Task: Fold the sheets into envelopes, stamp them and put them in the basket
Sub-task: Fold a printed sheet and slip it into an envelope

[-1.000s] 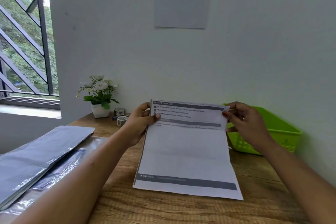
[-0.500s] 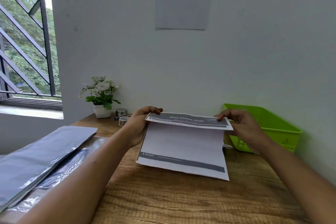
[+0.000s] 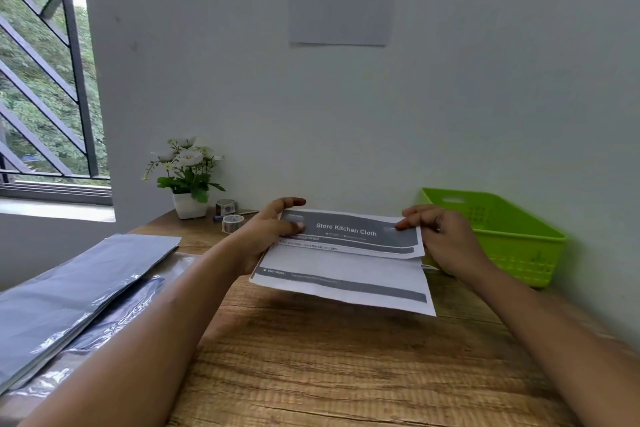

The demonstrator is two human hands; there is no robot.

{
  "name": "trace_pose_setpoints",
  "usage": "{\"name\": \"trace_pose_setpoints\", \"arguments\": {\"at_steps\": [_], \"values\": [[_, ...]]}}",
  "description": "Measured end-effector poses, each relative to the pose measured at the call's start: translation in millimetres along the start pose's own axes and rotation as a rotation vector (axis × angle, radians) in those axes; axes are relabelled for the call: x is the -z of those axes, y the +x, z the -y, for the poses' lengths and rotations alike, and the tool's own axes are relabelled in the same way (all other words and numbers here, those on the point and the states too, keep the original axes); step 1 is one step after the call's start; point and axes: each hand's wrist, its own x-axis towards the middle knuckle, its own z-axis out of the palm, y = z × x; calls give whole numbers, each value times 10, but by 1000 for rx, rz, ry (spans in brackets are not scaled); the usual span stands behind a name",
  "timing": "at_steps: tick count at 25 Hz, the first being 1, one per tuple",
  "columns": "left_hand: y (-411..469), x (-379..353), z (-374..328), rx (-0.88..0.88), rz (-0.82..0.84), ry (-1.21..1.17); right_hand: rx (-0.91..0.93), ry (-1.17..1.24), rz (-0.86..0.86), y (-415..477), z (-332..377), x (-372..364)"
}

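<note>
Sheet (image 3: 346, 267): skew risk.
I'm seeing left hand (image 3: 266, 236) and right hand (image 3: 446, 239) pinching it between them; uneven pulling is risking a crooked crease.

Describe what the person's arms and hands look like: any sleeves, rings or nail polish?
Both forearms are bare; no sleeve, watch or bracelet shows. The left hand has dark polish on the nails. The right hand shows a small glint, perhaps a ring.

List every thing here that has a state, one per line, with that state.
Sheet: half folded, top flap bent forward.
Left hand: pinches sheet's left edge.
Right hand: pinches sheet's right edge.
Basket: upright, contents hidden.
Bags: lying flat, stacked.
</note>
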Motion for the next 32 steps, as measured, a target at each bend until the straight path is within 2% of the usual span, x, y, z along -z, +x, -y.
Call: {"name": "trace_pose_setpoints", "arguments": {"at_steps": [1,3,6,9,13,17,20,24,27,29,32], "values": [[51,15,23,-30,-35,118,-25,58,3,9,1,-5],[91,6,33,-96,-96,210,-156,344,37,-10,73,-26],[114,7,51,-128,-151,67,-262,614,-12,-9,115,-50],[137,4,62,-133,-151,49,-317,711,-22,-8,121,-40],[112,-42,84,-149,-111,-31,-233,530,116,-36,106,-11],[109,-37,86,-103,-67,-210,-215,509,41,-40,118,28],[77,-69,51,-81,-32,-254,-154,429,-10,-13,96,66],[47,-63,20,-71,-29,-251,-134,350,24,-19,112,110],[17,-14,-1,-8,-4,-391,-94,279,64,-23,83,147],[21,-13,9,20,24,-335,-63,213,77,-19,70,159],[33,-60,35,-5,32,-88,-60,120,107,14,57,177]]}}
